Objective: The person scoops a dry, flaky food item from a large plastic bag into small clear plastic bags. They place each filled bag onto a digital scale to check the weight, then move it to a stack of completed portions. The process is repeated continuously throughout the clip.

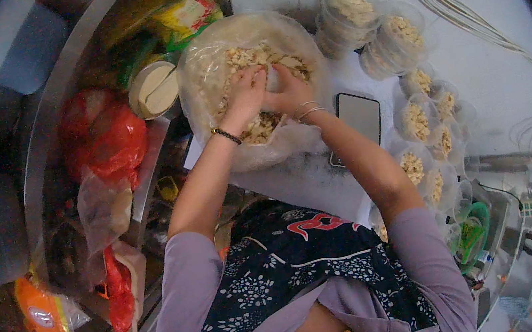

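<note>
Both hands are inside a large clear plastic bag that stands wide-mouthed in front of me, filled with pale broken food pieces. My left hand rests palm-down over the pieces, fingertips pointing away from me. Close against it, my right hand curves in from the other side with the thumb towards the left hand. A small whitish, translucent thing shows between them; whether it is held cannot be made out. To the right of the bag lies a flat device like a digital scale.
Stacked clear plastic tubs of similar pieces stand at the back right. Several filled clear cups line the right side. Left of the bag is a container of pale powder with a utensil, beside a red plastic bag. Cables hang far right.
</note>
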Motion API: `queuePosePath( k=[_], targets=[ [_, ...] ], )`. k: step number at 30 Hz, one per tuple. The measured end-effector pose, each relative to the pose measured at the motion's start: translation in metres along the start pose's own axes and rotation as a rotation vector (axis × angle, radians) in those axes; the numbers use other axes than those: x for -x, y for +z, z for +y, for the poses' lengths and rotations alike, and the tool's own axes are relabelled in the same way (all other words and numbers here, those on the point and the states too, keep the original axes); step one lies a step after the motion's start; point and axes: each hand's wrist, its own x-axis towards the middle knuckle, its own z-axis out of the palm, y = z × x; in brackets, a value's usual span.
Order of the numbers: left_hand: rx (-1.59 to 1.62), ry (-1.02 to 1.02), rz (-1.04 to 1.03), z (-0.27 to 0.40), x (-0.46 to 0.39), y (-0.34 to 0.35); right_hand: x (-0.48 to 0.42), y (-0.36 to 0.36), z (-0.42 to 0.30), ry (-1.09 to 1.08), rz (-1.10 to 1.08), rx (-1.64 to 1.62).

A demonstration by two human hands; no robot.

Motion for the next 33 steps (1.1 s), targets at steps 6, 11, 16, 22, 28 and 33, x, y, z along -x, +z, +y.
queuePosePath(
  k=[6, 11, 16, 22, 28, 33],
  targets=[
    [0.016, 0.090, -0.354, 0.036, -0.031, -0.031, 0.016, -0.021, -0.011, 0.311, -0.213, -0.876],
    [0.068, -0.022, -0.306, 0.048, -0.049, -0.052, 0.008, 0.003, 0.066, 0.086, -0.124, -0.961],
    [0.107, 0.082, -0.213, 0.030, -0.054, -0.057, 0.027, -0.028, 0.002, 0.388, -0.280, -1.468],
    [0.201, -0.052, -0.135, 0.048, -0.037, -0.061, 0.034, -0.057, 0.010, 0.323, -0.250, -1.390],
    [0.149, -0.062, -0.266, 0.021, -0.027, -0.059, 0.079, -0.163, 0.008, 0.270, -0.182, -1.378],
    [0.040, -0.137, -0.415, 0.033, 0.001, -0.050, 0.110, -0.203, 0.069, 0.345, 0.013, -1.211]
  ],
)
